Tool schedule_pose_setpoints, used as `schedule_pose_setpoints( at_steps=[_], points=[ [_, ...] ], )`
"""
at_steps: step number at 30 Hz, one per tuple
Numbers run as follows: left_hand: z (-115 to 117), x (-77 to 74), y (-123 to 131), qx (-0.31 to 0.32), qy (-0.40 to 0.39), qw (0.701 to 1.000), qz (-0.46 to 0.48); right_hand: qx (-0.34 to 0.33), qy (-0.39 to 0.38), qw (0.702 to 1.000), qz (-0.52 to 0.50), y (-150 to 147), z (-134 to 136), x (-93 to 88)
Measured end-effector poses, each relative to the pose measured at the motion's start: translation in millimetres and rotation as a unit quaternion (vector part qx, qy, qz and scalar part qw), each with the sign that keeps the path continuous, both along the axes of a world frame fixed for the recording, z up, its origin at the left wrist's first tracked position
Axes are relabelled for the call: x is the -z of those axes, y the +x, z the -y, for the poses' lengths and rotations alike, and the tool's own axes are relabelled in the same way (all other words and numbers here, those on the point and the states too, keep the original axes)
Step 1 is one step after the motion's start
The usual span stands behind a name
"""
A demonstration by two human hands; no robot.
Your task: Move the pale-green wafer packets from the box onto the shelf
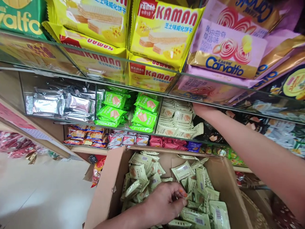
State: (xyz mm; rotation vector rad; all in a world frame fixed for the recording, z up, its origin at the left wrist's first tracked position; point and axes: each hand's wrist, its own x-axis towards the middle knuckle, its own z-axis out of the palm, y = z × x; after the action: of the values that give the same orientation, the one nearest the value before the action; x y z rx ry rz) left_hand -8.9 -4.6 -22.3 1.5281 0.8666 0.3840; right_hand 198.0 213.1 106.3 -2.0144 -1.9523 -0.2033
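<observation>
My left hand (pixel 164 200) is down in an open cardboard box (pixel 111 181) of loose, pale green wrapped snack packets (pixel 183 171). Its fingers are curled, with thumb and fingertips closed together at the edge of one packet. My right hand (pixel 201 109) reaches under the glass shelf into a compartment, and its fingers are hidden there. Beside it, matching pale packets (pixel 183 117) lie stacked in rows, with one tilted packet (pixel 198 129) at their right end.
Silver packets (pixel 47 105) and bright green packets (pixel 143 117) fill compartments to the left. Above, a glass shelf edge (pixel 147 90) runs below yellow wafer packs (pixel 164 31) and purple cookie packs (pixel 226 47). Red packets (pixel 168 143) lie lower down. Pale floor (pixel 43 190) shows at left.
</observation>
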Motion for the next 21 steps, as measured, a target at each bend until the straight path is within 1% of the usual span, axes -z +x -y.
schedule_pose_setpoints(
  at_steps=[2,3,4,5,7,9,11,13,15,17,21],
  points=[
    [-1,0.8,-2,0.005,0.024,1.000,-0.020,0.023,-0.018,0.998,0.058,-7,29,-3.7],
    [-2,1.6,-2,0.006,0.037,0.999,-0.025,0.017,-0.023,0.995,0.093,-11,50,-2.6],
    [-2,2.9,-3,0.008,0.050,0.998,-0.028,0.010,-0.046,0.991,0.126,-16,73,1.2],
    [-3,4.8,-3,0.010,0.060,0.998,-0.027,-0.013,-0.068,0.987,0.142,-20,99,7.7],
    [-3,9.9,-2,0.018,0.068,0.997,-0.022,-0.092,-0.143,0.977,0.131,-27,149,28.6],
    [-3,16.1,0,0.026,0.065,0.997,-0.023,-0.115,-0.212,0.963,0.119,-29,191,56.5],
    [-3,22.5,1,0.030,0.059,0.997,-0.032,-0.115,-0.268,0.948,0.126,-26,218,84.7],
    [-3,28.2,3,0.033,0.055,0.997,-0.042,-0.094,-0.288,0.942,0.141,-20,233,107.1],
    [-4,32.6,4,0.039,0.055,0.996,-0.051,-0.072,-0.280,0.945,0.154,-15,240,121.0],
    [-4,35.8,5,0.044,0.045,0.996,-0.062,-0.065,-0.264,0.950,0.155,-13,243,127.0],
    [-8,40.0,6,0.050,-0.008,0.997,-0.060,-0.067,-0.272,0.950,0.138,-14,246,126.6]
  ],
)
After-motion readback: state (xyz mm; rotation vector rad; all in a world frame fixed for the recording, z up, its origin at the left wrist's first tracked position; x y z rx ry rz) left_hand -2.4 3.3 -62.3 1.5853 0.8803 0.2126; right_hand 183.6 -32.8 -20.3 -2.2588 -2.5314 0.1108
